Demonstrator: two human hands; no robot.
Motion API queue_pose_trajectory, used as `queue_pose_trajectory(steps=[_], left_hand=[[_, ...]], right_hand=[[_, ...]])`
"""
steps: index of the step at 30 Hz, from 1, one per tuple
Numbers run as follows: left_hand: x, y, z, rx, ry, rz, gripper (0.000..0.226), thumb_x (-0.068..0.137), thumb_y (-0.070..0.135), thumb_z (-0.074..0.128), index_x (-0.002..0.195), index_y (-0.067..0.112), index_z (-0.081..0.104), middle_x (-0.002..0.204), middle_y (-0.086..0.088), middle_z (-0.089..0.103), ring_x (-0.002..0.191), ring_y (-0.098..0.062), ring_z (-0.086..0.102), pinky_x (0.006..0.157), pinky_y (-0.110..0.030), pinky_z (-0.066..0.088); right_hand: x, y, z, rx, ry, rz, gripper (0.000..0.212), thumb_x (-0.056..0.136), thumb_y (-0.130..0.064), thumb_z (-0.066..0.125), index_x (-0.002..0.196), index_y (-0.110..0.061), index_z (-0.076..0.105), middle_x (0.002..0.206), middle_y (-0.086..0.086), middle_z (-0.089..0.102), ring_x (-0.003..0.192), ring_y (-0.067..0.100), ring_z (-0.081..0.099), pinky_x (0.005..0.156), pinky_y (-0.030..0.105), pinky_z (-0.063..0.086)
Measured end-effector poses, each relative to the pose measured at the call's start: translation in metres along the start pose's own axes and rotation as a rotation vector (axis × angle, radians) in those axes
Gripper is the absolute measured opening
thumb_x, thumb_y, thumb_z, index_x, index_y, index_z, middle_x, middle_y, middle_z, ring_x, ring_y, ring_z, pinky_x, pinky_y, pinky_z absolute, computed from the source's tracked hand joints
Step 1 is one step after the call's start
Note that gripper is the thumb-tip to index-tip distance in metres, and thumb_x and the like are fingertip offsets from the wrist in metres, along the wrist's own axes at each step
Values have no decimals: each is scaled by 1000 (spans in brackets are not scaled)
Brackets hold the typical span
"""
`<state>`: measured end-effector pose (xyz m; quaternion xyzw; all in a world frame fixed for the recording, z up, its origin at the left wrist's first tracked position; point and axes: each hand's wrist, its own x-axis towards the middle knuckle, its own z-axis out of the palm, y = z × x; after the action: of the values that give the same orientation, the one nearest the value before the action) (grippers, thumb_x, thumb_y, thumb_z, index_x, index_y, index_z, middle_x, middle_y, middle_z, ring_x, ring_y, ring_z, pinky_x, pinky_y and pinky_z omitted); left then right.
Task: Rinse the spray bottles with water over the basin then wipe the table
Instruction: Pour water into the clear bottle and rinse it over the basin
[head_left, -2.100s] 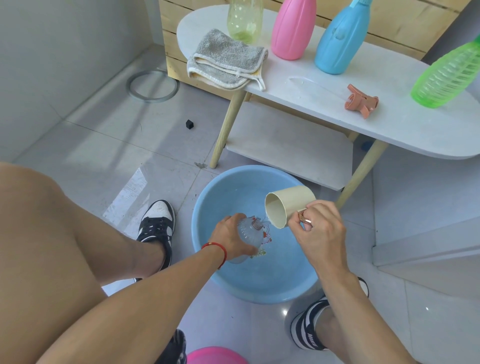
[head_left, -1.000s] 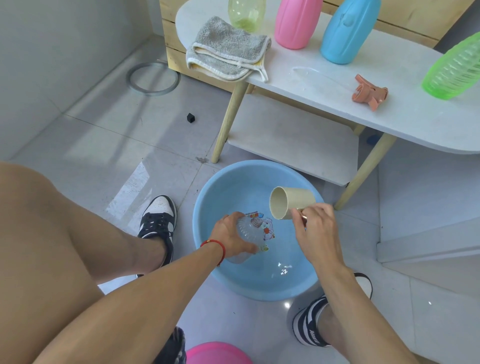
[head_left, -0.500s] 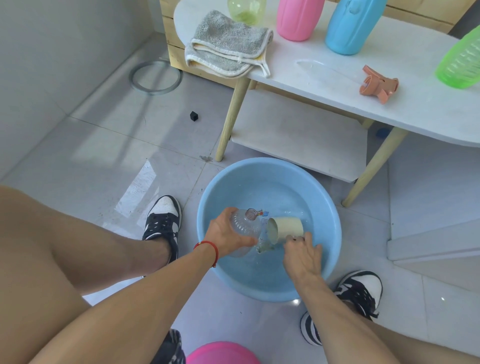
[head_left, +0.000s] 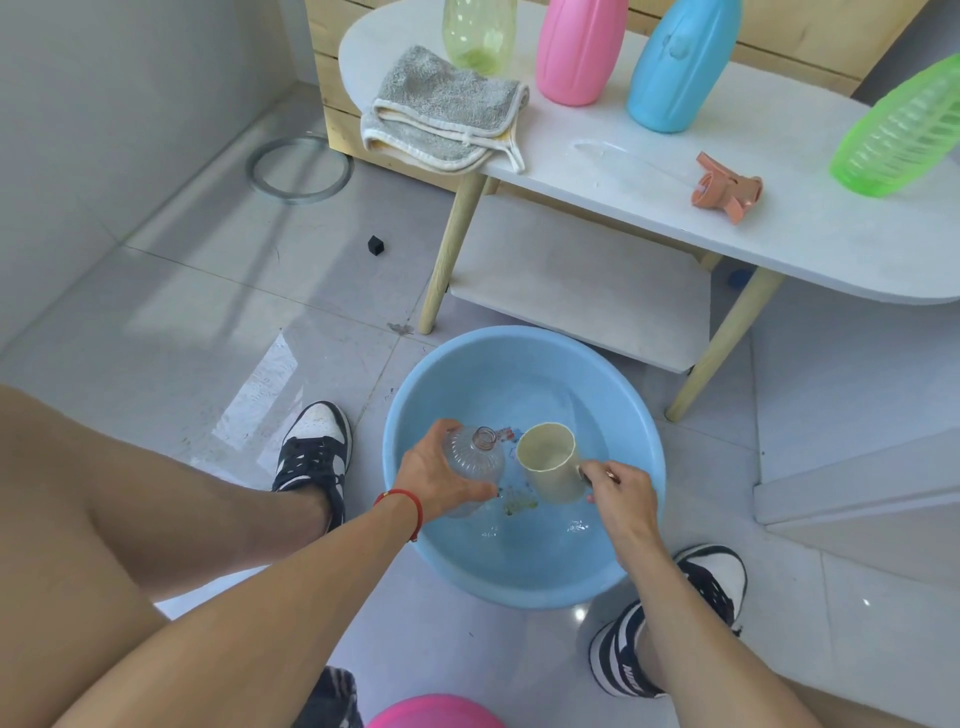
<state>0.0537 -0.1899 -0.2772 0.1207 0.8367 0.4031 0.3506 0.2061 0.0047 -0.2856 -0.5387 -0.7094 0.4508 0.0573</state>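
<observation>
Over the basin (head_left: 644, 415), the left hand (head_left: 434, 475) grips the clear bottle (head_left: 475, 460), neck tilted up-right toward the cup (head_left: 550, 462) held just beside it by the right hand (head_left: 618, 491)

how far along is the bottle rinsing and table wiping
Early on. In hand: the left hand grips the clear bottle, cap off, over the blue basin, and the right hand holds the beige cup beside it. Left: the yellow-green bottle, pink bottle, blue bottle and green bottle stand on the table; whether any is rinsed cannot be told. The grey cloth lies folded, so wiping is not yet begun.
</observation>
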Motion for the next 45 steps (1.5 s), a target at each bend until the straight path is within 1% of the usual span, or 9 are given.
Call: queue_pose_trajectory(steps=[2, 5, 11, 17, 25, 33, 36, 40, 45], left_hand=[[0, -1, 0, 3, -2, 7, 90, 60, 36, 96, 135, 34, 47, 125, 10, 55, 107, -16, 57, 80, -26, 50], [1, -1, -1, 3, -8, 5, 89, 59, 36, 96, 134, 36, 47, 124, 9, 56, 108, -17, 57, 82, -27, 51], [1, 3, 1, 15, -19, 30, 91, 59, 36, 95, 136, 36, 46, 125, 10, 55, 110, -18, 57, 87, -31, 55], [1, 8, 3, 12, -41, 47, 92, 56, 35, 95, 134, 37, 46, 126, 10, 55, 111, -18, 56, 86, -38, 59], [0, 10, 2, 8, -53, 67, 93, 58, 33, 95, 137, 36, 46, 128, 9, 54, 112, -19, 56, 88, -37, 58], [1, 8, 4, 28, -66, 72, 93, 60, 32, 95, 138, 33, 45, 128, 8, 53, 113, -19, 56, 92, -36, 56], [0, 7, 6, 30, -62, 73, 92, 60, 32, 94, 139, 33, 45, 126, 8, 53, 112, -18, 55, 89, -31, 53], [0, 5, 5, 19, -67, 65, 91, 61, 31, 94, 137, 33, 46, 124, 7, 54, 110, -19, 55, 86, -31, 54], [1, 4, 6, 23, -77, 56, 92, 60, 32, 94, 138, 34, 45, 126, 8, 53, 112, -18, 54, 87, -32, 53]], right_hand=[[-3, -2, -6, 46, 4, -24, 52, 78, -41, 69, 68, 3, 43, 63, 3, 38, 63, 37, 52, 60, 34, 33], [-9, -14, -15, 91, 43, -101, 57, 80, -38, 72, 63, -4, 29, 61, 5, 27, 62, 17, 46, 59, 33, 28], [-29, -51, -32, 103, 129, -278, 52, 81, -17, 72, 60, 0, 27, 60, 8, 24, 59, 18, 23, 55, 34, 21], [-40, -76, -40, 27, 172, -404, 51, 79, -11, 71, 58, -7, 25, 57, 0, 19, 58, 14, 17, 53, 34, 19], [-46, -88, -37, -130, 228, -538, 50, 77, -14, 74, 56, -5, 29, 52, 0, 23, 56, 18, 21, 52, 34, 25], [-49, -90, -33, -224, 247, -667, 55, 76, -9, 76, 52, -15, 26, 48, 0, 29, 57, 28, 38, 53, 42, 37], [-49, -89, -35, -224, 252, -663, 53, 76, -9, 76, 52, -10, 29, 47, 4, 32, 58, 28, 39, 54, 40, 35], [-50, -90, -37, -224, 255, -703, 59, 76, -7, 76, 52, -19, 24, 47, -4, 26, 57, 23, 35, 52, 34, 29], [-48, -89, -39, -230, 263, -751, 57, 77, -7, 77, 51, -18, 27, 46, -1, 31, 58, 26, 39, 53, 28, 29]])
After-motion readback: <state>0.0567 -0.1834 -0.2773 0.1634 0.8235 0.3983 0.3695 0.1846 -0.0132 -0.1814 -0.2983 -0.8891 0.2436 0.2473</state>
